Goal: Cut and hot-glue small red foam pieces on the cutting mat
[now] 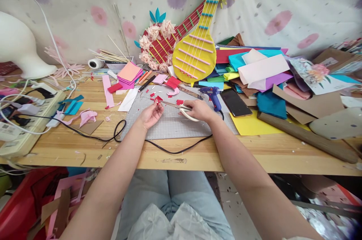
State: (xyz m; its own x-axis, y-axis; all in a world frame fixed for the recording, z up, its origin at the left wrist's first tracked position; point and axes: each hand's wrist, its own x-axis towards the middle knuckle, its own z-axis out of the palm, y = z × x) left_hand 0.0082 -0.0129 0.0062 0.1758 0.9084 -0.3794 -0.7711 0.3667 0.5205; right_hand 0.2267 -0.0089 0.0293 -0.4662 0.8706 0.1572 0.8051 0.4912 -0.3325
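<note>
Spanning the whole width, a wooden table (226, 153) carries everything, w/ a flowered cloth (283, 2) hung behind it; on the far side lean two paper guitars, a yellow one (195, 51) in front & a red one (164, 45) trimmed w/ pale paper flowers; to the right sits a heap of coloured paper sheets (263, 70) & brown card; at far left stands a white rounded form (19, 47), w/ a power strip (31, 119) & white cables below it; a grey cutting mat (175, 123) lies at centre, a black cord (158, 145) looping across its near edge; a dark phone (235, 102) rests just right of the mat, beside a blue glue gun (211, 93); a stack of pink paper squares (129, 73) sits behind the mat's left corner, pens beside it; over the mat, right hand (199, 110) is wrapped round the white handles of scissors (177, 107), blades pointing left; left hand (151, 114) is palm-up, fingers curled in narrow, pinching a small red paper piece (157, 99) at the blade tips; whether the blades are parted or shut, cannot tell; tiny red snippets (152, 94) are scattered on the mat behind the hands.
</note>
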